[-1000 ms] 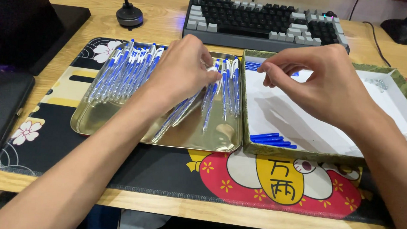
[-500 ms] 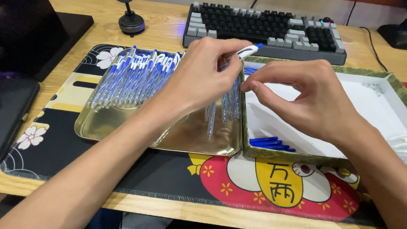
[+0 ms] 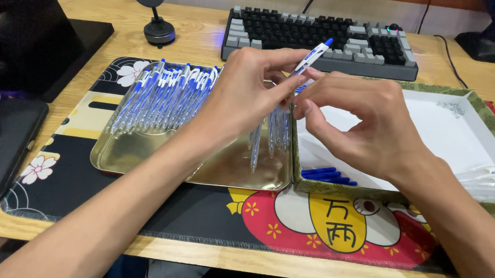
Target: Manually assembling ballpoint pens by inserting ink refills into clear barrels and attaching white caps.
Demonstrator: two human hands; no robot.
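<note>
The blue-and-white pen (image 3: 311, 57) sits just above the middle of the frame, its long axis tilted, capped tip toward the upper right and lower end down-left into both grips. The left hand (image 3: 248, 94) pinches its lower barrel from the left; the right hand (image 3: 365, 119) closes fingertips on it from the right, equally near. Below lie the gold metal tray (image 3: 146, 162) of pens and the white-lined box (image 3: 453, 131).

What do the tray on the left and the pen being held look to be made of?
The tray looks like thin metal with a glossy gold finish: it mirrors the pens lying in it. The pen, pinched by the left hand and right hand, seems plastic: white with blue parts, smooth.
</note>
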